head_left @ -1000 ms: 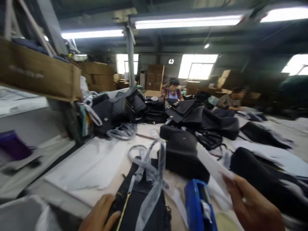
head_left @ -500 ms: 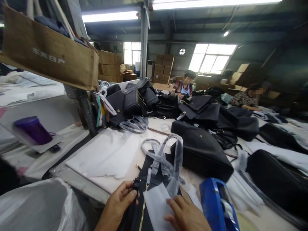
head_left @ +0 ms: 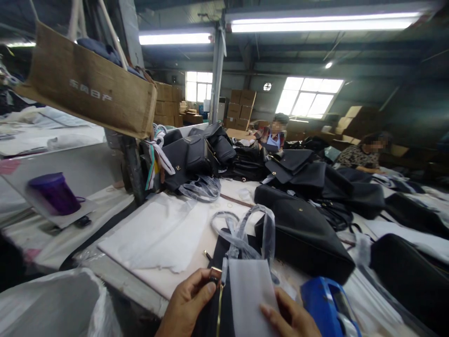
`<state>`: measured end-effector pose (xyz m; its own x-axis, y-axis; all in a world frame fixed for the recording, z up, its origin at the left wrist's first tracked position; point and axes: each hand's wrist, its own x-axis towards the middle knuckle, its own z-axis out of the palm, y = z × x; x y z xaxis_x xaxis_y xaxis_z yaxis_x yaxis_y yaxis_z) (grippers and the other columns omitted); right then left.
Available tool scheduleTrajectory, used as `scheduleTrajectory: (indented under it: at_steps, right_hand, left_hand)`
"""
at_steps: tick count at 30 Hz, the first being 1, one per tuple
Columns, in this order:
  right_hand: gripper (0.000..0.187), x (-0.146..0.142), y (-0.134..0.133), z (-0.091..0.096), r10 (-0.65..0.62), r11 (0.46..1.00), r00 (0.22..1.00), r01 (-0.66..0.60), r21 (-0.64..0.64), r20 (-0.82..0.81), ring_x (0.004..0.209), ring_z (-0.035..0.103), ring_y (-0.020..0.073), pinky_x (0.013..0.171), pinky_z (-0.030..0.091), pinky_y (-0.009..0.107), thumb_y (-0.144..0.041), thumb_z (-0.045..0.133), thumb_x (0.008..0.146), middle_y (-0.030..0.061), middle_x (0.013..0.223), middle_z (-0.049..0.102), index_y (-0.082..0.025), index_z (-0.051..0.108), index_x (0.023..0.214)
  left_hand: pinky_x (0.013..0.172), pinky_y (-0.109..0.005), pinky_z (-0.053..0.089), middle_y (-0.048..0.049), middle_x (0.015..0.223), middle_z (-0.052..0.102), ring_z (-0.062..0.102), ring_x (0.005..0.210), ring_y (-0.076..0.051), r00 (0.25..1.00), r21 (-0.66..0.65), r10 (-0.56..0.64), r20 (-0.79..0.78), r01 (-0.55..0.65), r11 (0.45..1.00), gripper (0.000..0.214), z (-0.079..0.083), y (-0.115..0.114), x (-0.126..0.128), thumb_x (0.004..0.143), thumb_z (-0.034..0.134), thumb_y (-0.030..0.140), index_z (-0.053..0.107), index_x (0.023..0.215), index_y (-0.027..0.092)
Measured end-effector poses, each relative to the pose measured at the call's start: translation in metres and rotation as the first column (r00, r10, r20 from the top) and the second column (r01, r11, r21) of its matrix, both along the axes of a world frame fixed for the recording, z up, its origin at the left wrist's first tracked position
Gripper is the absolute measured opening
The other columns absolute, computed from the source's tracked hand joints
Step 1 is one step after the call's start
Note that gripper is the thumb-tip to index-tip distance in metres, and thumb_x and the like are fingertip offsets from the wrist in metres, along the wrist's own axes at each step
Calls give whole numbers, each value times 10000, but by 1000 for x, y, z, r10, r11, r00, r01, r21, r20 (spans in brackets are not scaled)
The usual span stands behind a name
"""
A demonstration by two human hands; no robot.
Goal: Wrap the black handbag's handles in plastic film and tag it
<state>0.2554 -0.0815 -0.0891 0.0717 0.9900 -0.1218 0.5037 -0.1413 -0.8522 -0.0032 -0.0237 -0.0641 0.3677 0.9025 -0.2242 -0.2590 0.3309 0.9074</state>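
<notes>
Head: white sheet (head_left: 250,295) on black bag (head_left: 220,252)

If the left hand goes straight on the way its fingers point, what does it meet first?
Likely the plastic-wrapped handles, just beyond the gold clasp that the left hand pinches; depth is unclear.

Left hand (head_left: 191,304): one, bare, at 6 o'clock in the view, with the wrist and a short length of forearm uncovered down to the lower frame edge; broad back, creased knuckles, thick thumb. Right hand (head_left: 291,320): one, bare, at 5 o'clock, cut off by the lower edge behind the knuckles; stout fingers, finer detail lost to blur.
</notes>
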Motion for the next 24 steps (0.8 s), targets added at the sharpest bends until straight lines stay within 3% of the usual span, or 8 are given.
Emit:
scheduleTrajectory:
  at_steps: [5,7,10,13,16,18,21,24]
  right_hand:
    - [400,-56,20,0,-97,995,962,100,-4,-255,925,660,304,822,532,404,-459,591,823,111,951,720,-157,664,1073]
    - [422,-78,24,1,25,1000,911,-24,9,-411,958,646,287,853,516,403,-393,604,822,103,1009,710,-156,631,1171]
    - [476,-98,26,10,251,953,704,-301,40,-664,985,636,253,920,475,398,-293,626,799,70,1089,693,-181,584,1260]
    - [446,-100,27,20,265,913,596,-407,-1,-758,937,650,236,936,454,391,-196,618,741,23,970,719,-195,637,1186]
    - [424,-98,29,21,209,919,594,-392,-53,-777,907,659,234,907,466,373,-156,595,696,0,865,729,-205,680,1108]
    - [402,-98,30,16,215,910,581,-412,-56,-785,891,666,236,874,481,363,-179,604,708,4,865,731,-207,685,1101]
    - [393,-99,29,12,264,889,585,-457,-42,-767,903,668,244,854,492,361,-247,645,746,26,936,726,-201,673,1136]
    - [477,-95,27,21,330,887,591,-460,29,-736,1032,635,274,917,474,393,-391,634,807,59,1069,699,-213,602,1248]
  left_hand:
    - [1016,-375,397,-93,1282,580,503,1220,-303,961,268,55,-270,21,963,281,7,1,-1,866,585,452,730,879,211]
    - [1108,-429,310,-70,1464,425,381,1345,-322,932,337,117,-343,6,941,263,9,0,-2,876,571,438,736,880,233]
    - [1166,-429,215,2,1562,265,298,1400,-292,871,452,192,-452,38,891,222,10,-1,-5,904,545,384,737,920,274]
    - [1170,-393,223,25,1571,253,296,1407,-263,844,509,216,-491,77,857,222,3,-1,-10,911,552,356,699,1072,320]
    - [1147,-400,289,-45,1570,281,337,1393,-282,891,428,257,-375,-79,900,681,-11,1,-15,814,694,373,390,1421,325]
    - [1069,-407,400,-129,1506,397,468,1301,-305,943,256,219,-251,-154,954,954,-18,1,-16,735,771,395,211,1494,253]
    - [870,-381,523,-162,1172,686,659,1020,-309,997,9,-8,-76,9,1000,755,-19,0,-15,728,768,430,476,1353,123]
    - [675,-337,535,-136,875,752,698,782,-277,984,-88,-156,86,163,983,476,-11,-3,-10,775,715,451,688,1086,92]
